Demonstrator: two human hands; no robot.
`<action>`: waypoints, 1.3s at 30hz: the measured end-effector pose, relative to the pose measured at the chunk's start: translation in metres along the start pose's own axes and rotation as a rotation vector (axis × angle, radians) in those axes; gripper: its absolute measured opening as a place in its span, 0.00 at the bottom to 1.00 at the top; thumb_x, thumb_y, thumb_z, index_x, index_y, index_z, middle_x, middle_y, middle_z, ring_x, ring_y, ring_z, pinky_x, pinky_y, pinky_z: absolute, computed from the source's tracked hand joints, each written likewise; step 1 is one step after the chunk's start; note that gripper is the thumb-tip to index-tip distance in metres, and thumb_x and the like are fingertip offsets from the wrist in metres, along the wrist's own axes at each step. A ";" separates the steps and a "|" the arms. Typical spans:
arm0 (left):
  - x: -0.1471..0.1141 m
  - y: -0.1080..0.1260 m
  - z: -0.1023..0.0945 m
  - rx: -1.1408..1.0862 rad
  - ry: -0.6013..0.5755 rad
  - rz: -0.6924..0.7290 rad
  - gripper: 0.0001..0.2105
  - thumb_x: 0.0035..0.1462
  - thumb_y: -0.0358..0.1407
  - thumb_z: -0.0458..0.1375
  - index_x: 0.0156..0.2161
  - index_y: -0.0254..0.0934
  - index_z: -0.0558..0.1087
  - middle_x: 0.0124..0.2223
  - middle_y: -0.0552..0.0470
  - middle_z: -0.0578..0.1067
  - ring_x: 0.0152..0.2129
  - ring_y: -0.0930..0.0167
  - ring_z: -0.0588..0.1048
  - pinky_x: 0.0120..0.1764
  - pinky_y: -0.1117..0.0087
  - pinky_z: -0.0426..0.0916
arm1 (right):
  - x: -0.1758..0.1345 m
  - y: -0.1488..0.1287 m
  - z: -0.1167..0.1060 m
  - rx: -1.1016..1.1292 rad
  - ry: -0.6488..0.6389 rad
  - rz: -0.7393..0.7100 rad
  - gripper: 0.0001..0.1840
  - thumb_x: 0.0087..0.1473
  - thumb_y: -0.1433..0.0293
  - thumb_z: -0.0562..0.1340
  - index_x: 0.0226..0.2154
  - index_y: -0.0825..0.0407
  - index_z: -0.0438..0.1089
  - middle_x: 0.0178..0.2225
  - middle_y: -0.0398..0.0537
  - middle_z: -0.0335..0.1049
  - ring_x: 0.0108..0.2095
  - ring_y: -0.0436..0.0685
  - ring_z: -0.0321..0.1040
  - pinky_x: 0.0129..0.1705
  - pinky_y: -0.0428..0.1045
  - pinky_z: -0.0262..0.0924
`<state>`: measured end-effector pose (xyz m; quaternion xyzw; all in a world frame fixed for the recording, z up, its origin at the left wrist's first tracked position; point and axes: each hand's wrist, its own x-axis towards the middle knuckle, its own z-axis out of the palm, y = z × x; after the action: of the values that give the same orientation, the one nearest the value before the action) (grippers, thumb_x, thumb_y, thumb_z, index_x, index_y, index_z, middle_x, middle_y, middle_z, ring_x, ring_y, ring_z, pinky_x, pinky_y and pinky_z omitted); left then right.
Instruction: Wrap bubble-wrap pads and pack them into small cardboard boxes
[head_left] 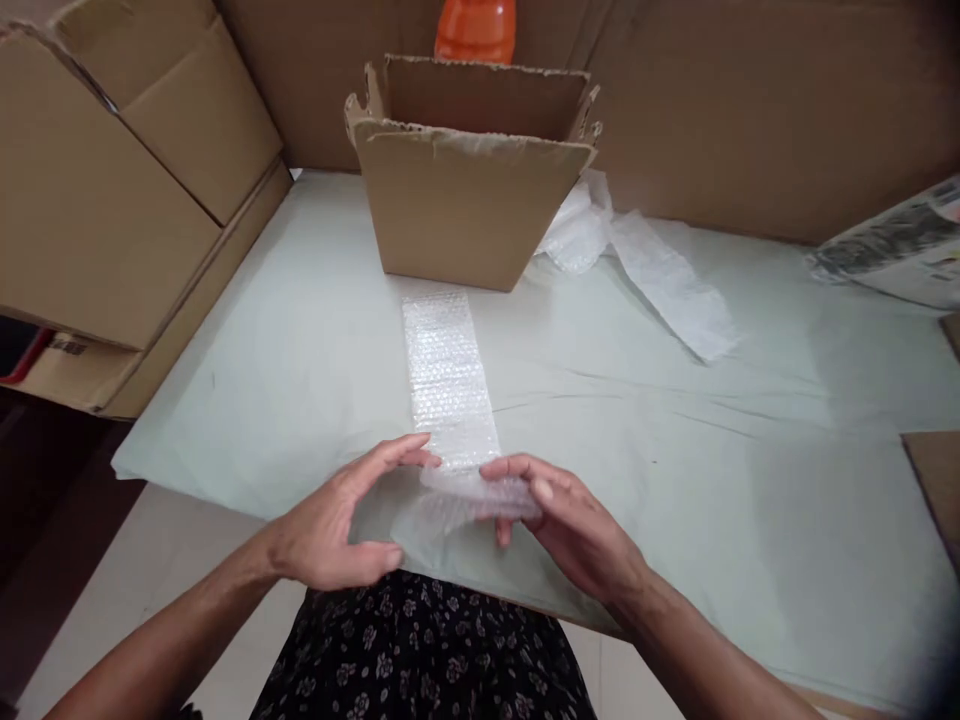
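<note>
A strip of clear bubble wrap (450, 375) lies lengthwise on the pale cloth-covered table (637, 480), its near end curled up between my hands. My right hand (566, 510) grips that curled end, with the thumb on top and fingers beneath. To the left of the curl, my left hand (349, 525) is open, thumb and fingers spread apart. Its fingertips come close to the strip's left edge; whether they touch it I cannot tell.
An open cardboard box (457, 210) stands beyond the strip. Loose bubble wrap (667, 280) lies behind it to the right. Large cartons (97, 190) are stacked at the left. An orange object (476, 30) shows behind the box, and a printed package (900, 245) sits far right.
</note>
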<state>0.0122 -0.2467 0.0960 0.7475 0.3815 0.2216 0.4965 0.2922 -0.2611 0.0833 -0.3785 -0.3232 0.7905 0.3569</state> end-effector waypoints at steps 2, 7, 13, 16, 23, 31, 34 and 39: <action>0.010 0.002 0.014 -0.001 0.126 -0.109 0.34 0.57 0.34 0.60 0.69 0.43 0.59 0.52 0.45 0.78 0.49 0.64 0.77 0.53 0.60 0.73 | 0.013 -0.007 0.001 0.006 0.033 -0.050 0.25 0.58 0.48 0.64 0.48 0.50 0.76 0.40 0.55 0.78 0.40 0.59 0.75 0.34 0.50 0.68; 0.058 -0.013 0.022 0.165 0.372 -0.212 0.30 0.61 0.34 0.55 0.67 0.34 0.59 0.35 0.53 0.76 0.31 0.70 0.74 0.39 0.66 0.71 | 0.013 -0.009 -0.006 -0.422 0.258 -0.274 0.32 0.65 0.56 0.59 0.67 0.45 0.55 0.43 0.52 0.79 0.36 0.57 0.76 0.34 0.53 0.70; 0.066 -0.035 0.023 0.500 0.392 -0.139 0.31 0.59 0.30 0.57 0.67 0.33 0.59 0.35 0.52 0.75 0.33 0.67 0.74 0.41 0.63 0.72 | 0.021 0.005 -0.024 -1.594 0.188 -0.782 0.20 0.60 0.72 0.63 0.55 0.51 0.71 0.61 0.60 0.69 0.61 0.69 0.65 0.54 0.64 0.65; 0.059 -0.033 0.023 0.605 0.523 -0.021 0.27 0.62 0.34 0.59 0.65 0.36 0.62 0.44 0.45 0.75 0.41 0.64 0.75 0.44 0.60 0.73 | 0.035 0.007 -0.025 -1.756 0.100 -0.816 0.12 0.62 0.74 0.61 0.48 0.53 0.74 0.59 0.59 0.72 0.61 0.68 0.66 0.54 0.63 0.64; 0.023 -0.014 0.033 0.490 0.358 0.169 0.27 0.65 0.33 0.57 0.67 0.42 0.59 0.48 0.46 0.77 0.45 0.63 0.74 0.48 0.58 0.71 | 0.034 -0.011 -0.013 -1.454 -0.080 -0.560 0.12 0.68 0.69 0.56 0.44 0.52 0.75 0.38 0.50 0.80 0.39 0.57 0.76 0.43 0.54 0.68; 0.033 -0.026 0.040 0.610 0.450 0.065 0.22 0.64 0.29 0.54 0.63 0.35 0.63 0.32 0.53 0.72 0.31 0.67 0.71 0.39 0.63 0.67 | 0.025 0.000 -0.013 -1.590 0.209 -1.001 0.13 0.62 0.72 0.63 0.49 0.52 0.71 0.47 0.54 0.78 0.48 0.61 0.73 0.48 0.56 0.66; 0.031 -0.028 0.039 0.615 0.482 0.060 0.23 0.64 0.29 0.54 0.63 0.34 0.63 0.33 0.52 0.72 0.31 0.67 0.70 0.39 0.63 0.68 | 0.021 0.007 -0.011 -1.699 0.193 -1.066 0.14 0.60 0.74 0.64 0.50 0.50 0.71 0.51 0.53 0.77 0.55 0.61 0.70 0.53 0.57 0.62; 0.026 -0.031 0.042 0.615 0.521 0.041 0.24 0.64 0.30 0.54 0.64 0.37 0.61 0.40 0.49 0.75 0.35 0.66 0.73 0.42 0.62 0.69 | 0.022 0.012 -0.012 -1.733 0.181 -1.131 0.19 0.60 0.75 0.65 0.53 0.45 0.70 0.52 0.47 0.78 0.58 0.59 0.68 0.60 0.57 0.56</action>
<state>0.0475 -0.2438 0.0497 0.7874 0.5283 0.2890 0.1317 0.2876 -0.2469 0.0597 -0.3564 -0.8831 -0.0268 0.3040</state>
